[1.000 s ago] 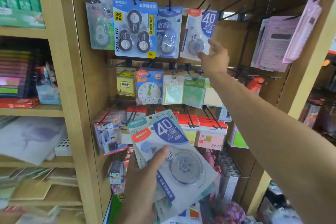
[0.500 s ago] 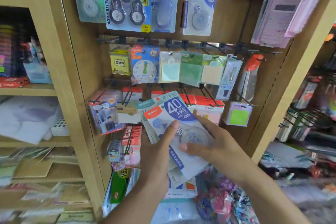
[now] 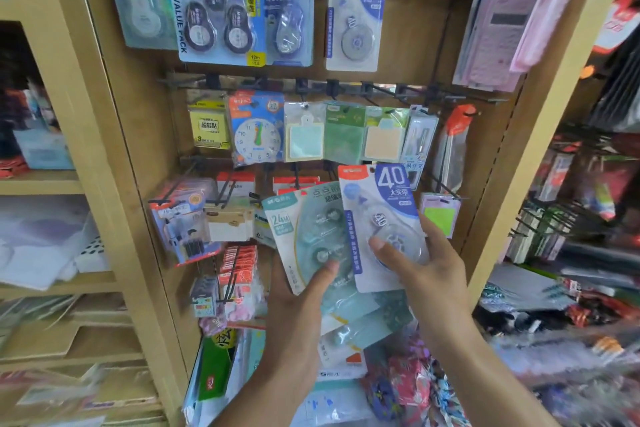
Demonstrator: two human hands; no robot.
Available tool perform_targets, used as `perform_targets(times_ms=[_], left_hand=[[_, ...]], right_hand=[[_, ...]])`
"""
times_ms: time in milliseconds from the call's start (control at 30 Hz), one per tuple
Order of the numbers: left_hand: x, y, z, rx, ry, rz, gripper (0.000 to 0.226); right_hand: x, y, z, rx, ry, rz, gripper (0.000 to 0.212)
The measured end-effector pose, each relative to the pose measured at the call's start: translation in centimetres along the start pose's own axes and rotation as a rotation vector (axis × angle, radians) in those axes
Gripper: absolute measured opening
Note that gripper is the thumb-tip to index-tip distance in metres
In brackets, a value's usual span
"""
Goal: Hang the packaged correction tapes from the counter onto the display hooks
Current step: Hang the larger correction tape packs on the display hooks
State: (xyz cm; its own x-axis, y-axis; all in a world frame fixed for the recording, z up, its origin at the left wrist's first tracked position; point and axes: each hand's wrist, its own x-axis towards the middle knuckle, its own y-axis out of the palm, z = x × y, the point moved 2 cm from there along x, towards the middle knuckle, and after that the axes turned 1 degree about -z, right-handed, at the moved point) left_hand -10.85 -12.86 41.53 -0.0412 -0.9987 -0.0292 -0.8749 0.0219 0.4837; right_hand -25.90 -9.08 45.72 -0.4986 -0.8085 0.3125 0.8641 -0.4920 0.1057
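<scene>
My right grip (image 3: 427, 267) pinches the 40 m correction tape pack (image 3: 379, 218), lifted off the teal packs (image 3: 311, 236) my left grip (image 3: 298, 305) clasps. Next: thread its hole onto the top hook, likely beside the matching pack (image 3: 355, 14).

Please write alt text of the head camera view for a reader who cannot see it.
The right hand pinches a "40" correction tape pack while the left hand holds a fan of teal packs, before a wooden hook display. Another "40" pack hangs on the top row.
</scene>
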Motion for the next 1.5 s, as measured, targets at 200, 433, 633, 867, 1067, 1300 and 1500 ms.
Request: perform_targets(times_ms=[200,433,633,867,1067,1300,1500], left_hand=[[0.2,-1.3,-0.9,0.08,0.052,-0.033,0.067],[0.1,-2.3,-2.4,0.025,0.052,-0.007,0.066],[-0.1,-2.4,-3.6,0.044,0.037,-0.003,0.068],[0.5,-3.0,-4.0,0.064,0.063,-0.043,0.076],[1.0,-3.5,-4.5,0.101,0.119,-0.06,0.082],[1.5,-4.6,-4.3,0.102,0.116,-0.113,0.084],[1.5,-5.1,-4.8,0.068,0.118,-0.072,0.088]], right_hand=[[2.1,1.3,1.0,0.043,-0.144,-0.059,0.079],[8.6,5.1,4.7,0.052,-0.356,-0.06,0.069],[15.3,7.9,9.3,0.021,-0.545,-0.068,0.076],[21.2,9.3,13.4,-0.012,-0.569,-0.113,0.07],[22.9,10.0,12.5,-0.017,-0.457,-0.083,0.07],[21.6,10.7,13.7,0.026,-0.587,-0.154,0.07],[22.5,11.2,13.8,0.096,-0.478,-0.17,0.062]])
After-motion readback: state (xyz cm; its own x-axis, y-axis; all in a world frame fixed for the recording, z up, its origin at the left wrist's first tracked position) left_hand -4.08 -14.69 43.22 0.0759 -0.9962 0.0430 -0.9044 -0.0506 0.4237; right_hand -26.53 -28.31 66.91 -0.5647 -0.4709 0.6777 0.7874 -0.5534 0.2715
